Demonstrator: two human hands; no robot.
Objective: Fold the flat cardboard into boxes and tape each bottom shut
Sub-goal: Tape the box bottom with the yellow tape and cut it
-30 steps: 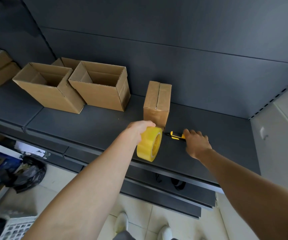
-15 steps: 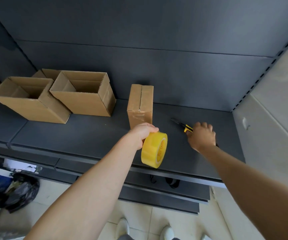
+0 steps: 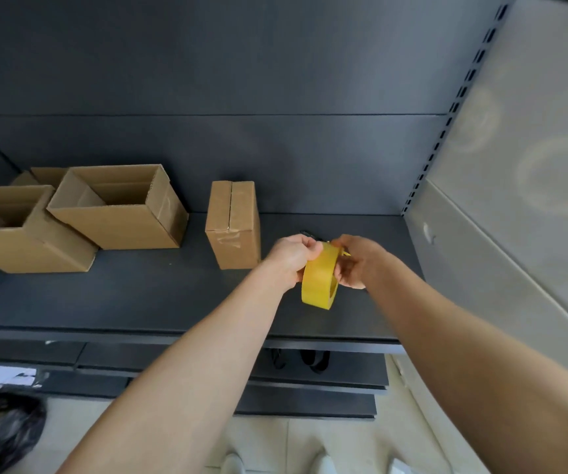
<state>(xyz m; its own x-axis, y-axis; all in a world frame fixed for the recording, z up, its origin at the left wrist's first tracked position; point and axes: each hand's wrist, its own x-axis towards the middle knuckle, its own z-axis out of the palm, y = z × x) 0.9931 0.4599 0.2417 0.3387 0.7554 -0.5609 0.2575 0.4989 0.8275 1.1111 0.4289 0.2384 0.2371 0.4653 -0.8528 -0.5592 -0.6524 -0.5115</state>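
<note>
Both hands are up at the tape roll (image 3: pixel 320 282) here, held in the air just above the dark shelf (image 3: pixel 138 292), near its front right part. The left hand (image 3: pixel 291 260) has it clamped from the left, fingers wrapped over the top of the yellow ring. The right hand (image 3: pixel 356 263) comes in from the other side, thumb up on the top edge and fingers curled against the roll's right face, so it is pinching the roll too. Just behind the knuckles a cutter (image 3: pixel 345 252) peeks out, a yellow sliver and a black tip; whether it lies on the shelf or sits in the right hand, I cannot tell. Left of the hands and close by stands the closed box (image 3: pixel 233 224), upright on the shelf, flaps meeting in a seam on top and a strip of clear tape shining on its front face. Further left, 2 open boxes (image 3: pixel 121 213) sit touching each other with their mouths up, the nearer one running off the left edge of the view, and the corner of 1 more shows behind them. Down on the floor, a black bag (image 3: pixel 2 429) at the far left and the toes of white shoes (image 3: pixel 238 463) at the bottom.
</note>
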